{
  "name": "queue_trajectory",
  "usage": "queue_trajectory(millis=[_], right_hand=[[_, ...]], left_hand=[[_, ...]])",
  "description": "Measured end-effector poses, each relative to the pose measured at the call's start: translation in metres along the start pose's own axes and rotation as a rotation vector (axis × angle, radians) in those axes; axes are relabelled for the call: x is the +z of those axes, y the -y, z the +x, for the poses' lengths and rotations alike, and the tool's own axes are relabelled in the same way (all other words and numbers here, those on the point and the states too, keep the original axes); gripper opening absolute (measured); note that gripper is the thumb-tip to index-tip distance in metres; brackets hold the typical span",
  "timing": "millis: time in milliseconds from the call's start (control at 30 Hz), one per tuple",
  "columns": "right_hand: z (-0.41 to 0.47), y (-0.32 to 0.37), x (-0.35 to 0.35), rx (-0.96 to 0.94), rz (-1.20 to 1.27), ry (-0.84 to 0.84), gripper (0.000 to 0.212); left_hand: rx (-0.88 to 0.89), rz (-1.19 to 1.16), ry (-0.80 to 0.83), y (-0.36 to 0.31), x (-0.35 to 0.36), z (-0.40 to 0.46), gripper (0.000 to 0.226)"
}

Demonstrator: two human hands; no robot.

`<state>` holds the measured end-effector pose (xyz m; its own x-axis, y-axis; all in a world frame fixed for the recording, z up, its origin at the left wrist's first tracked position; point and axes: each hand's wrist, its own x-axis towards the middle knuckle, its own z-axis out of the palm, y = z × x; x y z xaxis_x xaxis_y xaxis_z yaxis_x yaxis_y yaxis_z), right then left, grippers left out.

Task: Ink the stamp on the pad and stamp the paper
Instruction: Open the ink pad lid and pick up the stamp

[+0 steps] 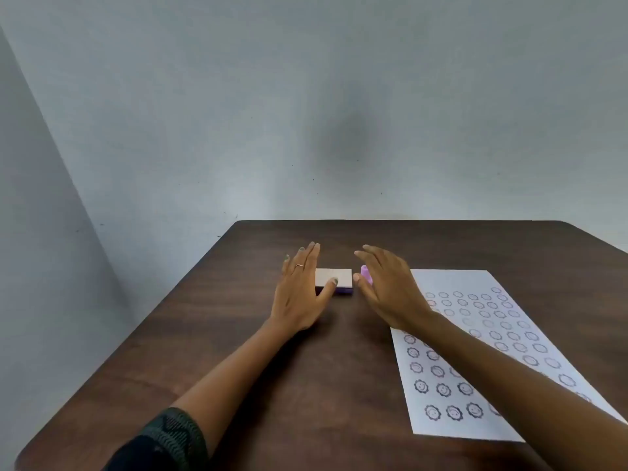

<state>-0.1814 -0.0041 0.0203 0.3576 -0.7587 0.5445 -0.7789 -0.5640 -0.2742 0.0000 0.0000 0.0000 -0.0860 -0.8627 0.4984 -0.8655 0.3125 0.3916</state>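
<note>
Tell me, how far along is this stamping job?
Well along: the paper already carries rows of round face prints. Right now the left hand rests its thumb on the closed ink pad, while the open right hand reaches for the pink stamp. Opening, inking and pressing remain.

One dark brown wooden worktop (306,385) carries everything. Two bare hands reach over it, the left hand (300,294) and the right hand (387,287). One flat rectangular ink pad with a pale lid and purple base (336,278) lies between them. Just right of the pad stands one small pink plastic stamp (366,274). Further right of the pad lies one white paper sheet (452,283), covered in several dozen round smiley stamp marks (443,389), too many hidden to count exactly. One thin ring (299,265) sits on the left hand.
</note>
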Motion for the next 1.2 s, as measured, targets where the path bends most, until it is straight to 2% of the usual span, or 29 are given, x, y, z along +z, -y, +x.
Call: queue_trajectory(millis=[233,567,767,900,1033,1200], right_hand=[[0.012,-0.011,0.014,0.057,0.153,0.029,0.04],[0.03,-0.017,0.02,0.049,0.179,0.196,0.053],[0.035,-0.018,0.016,0.042,0.006,0.246,0.054],[0.03,-0.011,0.009,-0.026,-0.113,0.277,0.056],[0.02,0.0,0.003,-0.123,-0.147,0.232,0.055],[0.001,0.011,-0.003,-0.123,-0.096,0.249,0.056]], left_hand=[[-0.041,-0.108,0.213,0.015,0.003,0.011,0.083],[-0.087,-0.104,0.265,0.028,0.004,0.019,0.082],[-0.077,-0.108,0.263,0.031,0.0,0.016,0.076],[-0.077,-0.125,0.287,0.034,-0.008,0.008,0.072],[-0.075,-0.144,0.321,0.036,-0.017,-0.003,0.07],[-0.061,-0.163,0.355,0.036,-0.033,-0.024,0.065]])
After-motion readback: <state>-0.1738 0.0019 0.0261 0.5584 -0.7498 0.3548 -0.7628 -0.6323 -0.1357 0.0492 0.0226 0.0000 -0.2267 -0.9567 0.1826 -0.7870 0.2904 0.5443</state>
